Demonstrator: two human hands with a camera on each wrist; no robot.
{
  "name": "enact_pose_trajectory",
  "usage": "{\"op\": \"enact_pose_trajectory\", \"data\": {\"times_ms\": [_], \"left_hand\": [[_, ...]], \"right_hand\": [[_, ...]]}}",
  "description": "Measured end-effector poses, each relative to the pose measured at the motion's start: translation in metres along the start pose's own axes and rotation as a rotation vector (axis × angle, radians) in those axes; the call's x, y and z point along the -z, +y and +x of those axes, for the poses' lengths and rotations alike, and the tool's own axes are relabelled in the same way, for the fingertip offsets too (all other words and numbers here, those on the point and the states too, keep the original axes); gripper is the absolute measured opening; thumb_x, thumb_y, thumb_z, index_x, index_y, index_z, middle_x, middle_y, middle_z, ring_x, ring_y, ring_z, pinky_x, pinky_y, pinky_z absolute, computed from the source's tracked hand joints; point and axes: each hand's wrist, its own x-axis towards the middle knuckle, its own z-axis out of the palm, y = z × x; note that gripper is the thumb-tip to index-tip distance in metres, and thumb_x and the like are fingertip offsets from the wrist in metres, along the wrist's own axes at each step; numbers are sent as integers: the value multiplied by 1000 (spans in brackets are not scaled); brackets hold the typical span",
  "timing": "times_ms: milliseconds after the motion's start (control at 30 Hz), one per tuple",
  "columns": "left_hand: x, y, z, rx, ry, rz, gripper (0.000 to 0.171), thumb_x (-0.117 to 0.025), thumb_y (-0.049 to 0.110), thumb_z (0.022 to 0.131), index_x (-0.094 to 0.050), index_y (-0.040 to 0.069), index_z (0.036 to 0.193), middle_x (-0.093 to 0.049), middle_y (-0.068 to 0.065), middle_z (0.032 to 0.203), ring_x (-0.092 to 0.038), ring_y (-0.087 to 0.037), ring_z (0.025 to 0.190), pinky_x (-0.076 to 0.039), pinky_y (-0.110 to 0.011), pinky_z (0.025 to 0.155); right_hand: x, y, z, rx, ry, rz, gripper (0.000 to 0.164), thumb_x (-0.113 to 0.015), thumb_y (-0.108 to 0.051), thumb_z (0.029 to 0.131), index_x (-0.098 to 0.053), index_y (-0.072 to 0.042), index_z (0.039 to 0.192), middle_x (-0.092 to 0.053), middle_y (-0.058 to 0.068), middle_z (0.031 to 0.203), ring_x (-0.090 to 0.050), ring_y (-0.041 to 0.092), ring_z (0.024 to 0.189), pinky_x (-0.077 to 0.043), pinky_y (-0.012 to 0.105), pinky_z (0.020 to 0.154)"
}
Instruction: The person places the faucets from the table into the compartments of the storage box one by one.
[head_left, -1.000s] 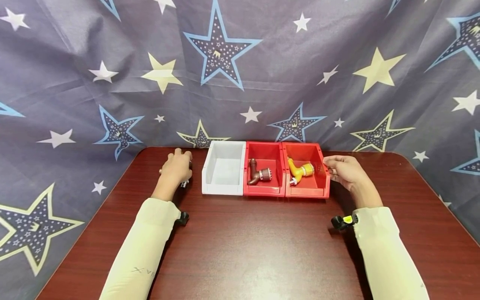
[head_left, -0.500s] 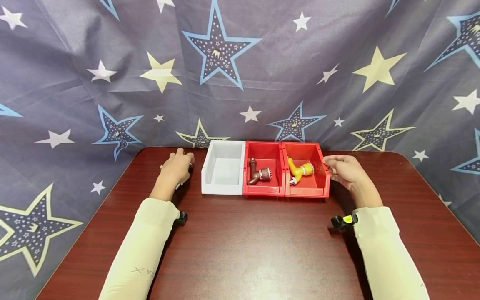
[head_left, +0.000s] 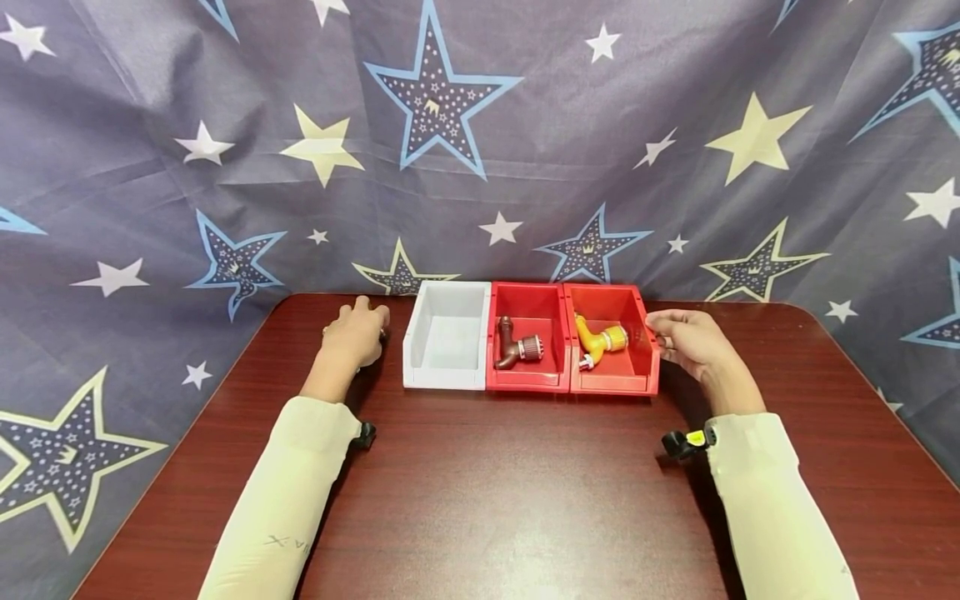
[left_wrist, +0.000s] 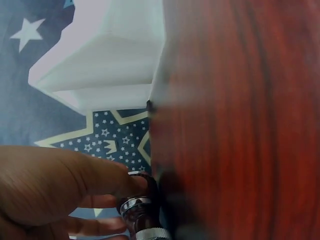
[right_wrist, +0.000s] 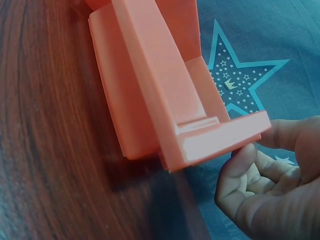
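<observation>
My left hand [head_left: 355, 333] is at the table's far left, beside the white bin [head_left: 450, 333]. In the left wrist view its thumb and fingers hold a dark glossy tap [left_wrist: 136, 202] with chrome rings, low at the table; the hand hides much of it. My right hand [head_left: 697, 346] pinches the side rim of the orange-red bin [head_left: 613, 383] between thumb and forefinger, as the right wrist view also shows. A yellow tap [head_left: 596, 343] lies inside that bin. In the red bin [head_left: 528, 382] between the other two lies a brown tap [head_left: 517, 348].
The three bins stand side by side at the back of the brown wooden table [head_left: 510, 492]. Close behind them hangs a grey-blue curtain [head_left: 525, 192] with stars. A black wrist device [head_left: 682, 444] is strapped at the right cuff.
My left hand has shifted slightly and turned a little over the dark tap, whose silver end is now hidden in the head view. The right hand and the bins have stayed put.
</observation>
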Motion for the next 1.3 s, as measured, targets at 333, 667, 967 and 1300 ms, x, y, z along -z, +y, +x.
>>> {"op": "enact_pose_trajectory", "data": {"times_ms": [333,667,967,1300], "left_hand": [[-2,3,1,4,28,32,21,-59,-6,90,-59,3,109,-46,-31,123,-45,-55,118,-44,-82,80],[1,4,1,-53,22,46,13,-65,-4,89,-60,4,98,-50,-28,119,-48,-53,111,-47,-73,83],[2,2,1,-104,20,48,14,-67,-7,85,-66,3,95,-52,-20,112,-48,-47,100,-53,-59,76],[3,2,-1,-139,19,99,20,-71,-7,81,-64,4,97,-53,-22,108,-50,-45,100,-49,-57,84]], "right_hand": [[-1,-1,1,8,5,-11,35,-53,-12,105,-49,10,132,-67,-7,83,-60,7,68,-57,23,67],[1,-1,1,2,-1,2,30,-53,-11,105,-51,8,128,-67,-6,84,-60,8,69,-57,24,66],[1,2,2,-2,-14,24,31,-52,-10,105,-49,9,129,-67,-6,82,-60,7,68,-56,24,65],[1,2,1,12,-21,32,30,-52,-8,104,-49,11,128,-67,-6,81,-60,7,66,-56,23,64]]}}
